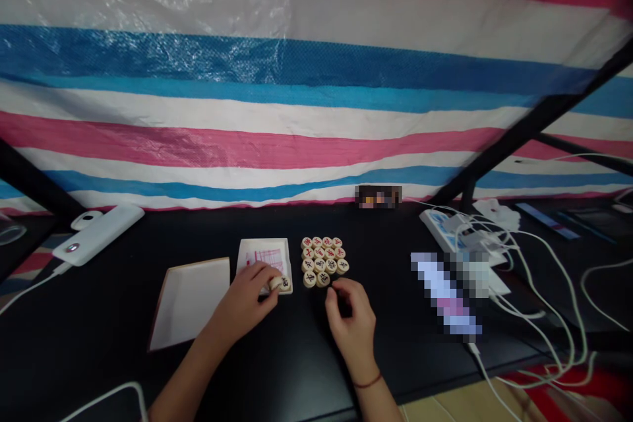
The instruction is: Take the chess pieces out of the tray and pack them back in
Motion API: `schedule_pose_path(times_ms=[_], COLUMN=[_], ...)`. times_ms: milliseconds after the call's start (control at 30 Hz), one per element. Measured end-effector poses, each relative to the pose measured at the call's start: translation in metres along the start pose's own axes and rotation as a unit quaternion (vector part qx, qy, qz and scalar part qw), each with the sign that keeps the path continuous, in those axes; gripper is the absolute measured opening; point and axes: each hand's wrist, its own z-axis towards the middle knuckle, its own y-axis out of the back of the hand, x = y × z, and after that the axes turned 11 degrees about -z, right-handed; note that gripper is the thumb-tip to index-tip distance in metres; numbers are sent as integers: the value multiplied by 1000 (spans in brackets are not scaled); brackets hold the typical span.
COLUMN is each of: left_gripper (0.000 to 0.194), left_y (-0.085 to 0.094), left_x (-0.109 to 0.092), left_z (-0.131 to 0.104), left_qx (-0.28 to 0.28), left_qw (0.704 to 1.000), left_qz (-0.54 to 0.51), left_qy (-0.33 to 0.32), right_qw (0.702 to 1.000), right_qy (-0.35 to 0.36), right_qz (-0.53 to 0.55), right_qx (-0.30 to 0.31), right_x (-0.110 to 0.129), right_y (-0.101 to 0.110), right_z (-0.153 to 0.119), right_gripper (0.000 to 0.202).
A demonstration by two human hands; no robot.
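Round xiangqi pieces (319, 254) stand in stacked rows on the black table, some with red and some with black characters. Left of them lies a white box (264, 247) with a pink-printed paper inside. My left hand (250, 297) reaches over the box's front edge, its fingers closed round a piece at the front right corner, beside a piece (285, 283) with a black character. Just in front of the rows is my right hand (352, 316), thumb and forefinger curled near the front piece; whether something small is between them is hidden.
An open white lid (192, 300) lies left of the box. A white device (99, 234) is at the far left. On the right are a blurred phone-like object (448, 297), a power strip (438, 227) and tangled white cables. Striped sheeting (277, 145) hangs behind.
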Motion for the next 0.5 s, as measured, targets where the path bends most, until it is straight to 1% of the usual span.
schedule_pose_path(times_ms=[33,100,167,233,300,400,433,500], left_gripper=[15,13,10,9,7,7,10,24], left_y=[-2,-6,-13,-19,-24,-28,-29,-29], left_x=[-3,-9,-15,-19,-20,-19,-18,-17], left_z=[0,0,0,0,-1,-3,-3,-4], left_qx=[-6,-4,8,4,-5,-9,-13,-24], left_qw=[1000,997,990,983,977,971,969,965], left_qz=[-23,-81,-140,-182,-208,-230,-236,-250], left_qy=[5,18,23,26,40,65,69,71], right_qw=[999,993,984,978,977,978,978,978], right_qy=[35,91,116,120,118,120,123,128], right_qz=[12,40,64,79,86,93,97,102], right_qx=[13,65,123,153,156,143,139,128], right_x=[5,14,21,25,26,27,27,27], right_y=[0,0,-2,-3,-3,-2,-2,-1], right_z=[0,1,0,-1,-3,-4,-4,-4], right_gripper=[11,20,23,19,17,20,21,24])
